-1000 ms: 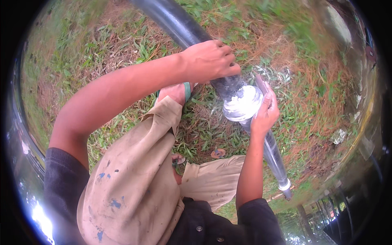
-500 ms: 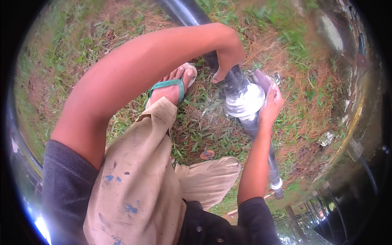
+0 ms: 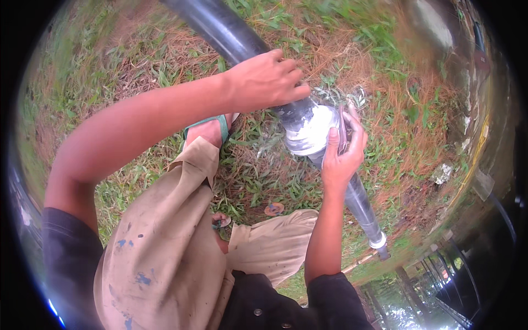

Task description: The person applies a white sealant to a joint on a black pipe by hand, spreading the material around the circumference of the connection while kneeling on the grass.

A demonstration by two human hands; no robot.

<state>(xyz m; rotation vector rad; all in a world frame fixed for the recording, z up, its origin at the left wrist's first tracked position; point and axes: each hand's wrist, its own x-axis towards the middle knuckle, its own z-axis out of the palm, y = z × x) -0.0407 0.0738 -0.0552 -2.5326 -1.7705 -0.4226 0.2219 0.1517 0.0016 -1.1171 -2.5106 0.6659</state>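
A dark metal pole [image 3: 220, 27] slants from the upper left down to the lower right, above the grass. White filler coats its flared collar [image 3: 312, 132], below which the pole narrows. My left hand [image 3: 269, 81] lies over the thick part just above the collar, its fingers curled round the metal. Against the collar's right side, my right hand [image 3: 346, 151] pinches a thin folded purplish-grey sheet [image 3: 343, 132] that looks like sandpaper. White dust marks the right fingers. A white ring [image 3: 378, 241] circles the pole near its lower end.
Grass and dry pine needles cover the ground. My sandalled foot [image 3: 206, 132] is left of the pole. A small round orange-brown object [image 3: 274, 209] lies between my legs. A whitish lump [image 3: 441, 174] sits near the wall-like edge on the right.
My left arm has come down from its high bend, and the hand now grips the pole from above. The pole appears shifted left in view. My right hand stays at the collar.
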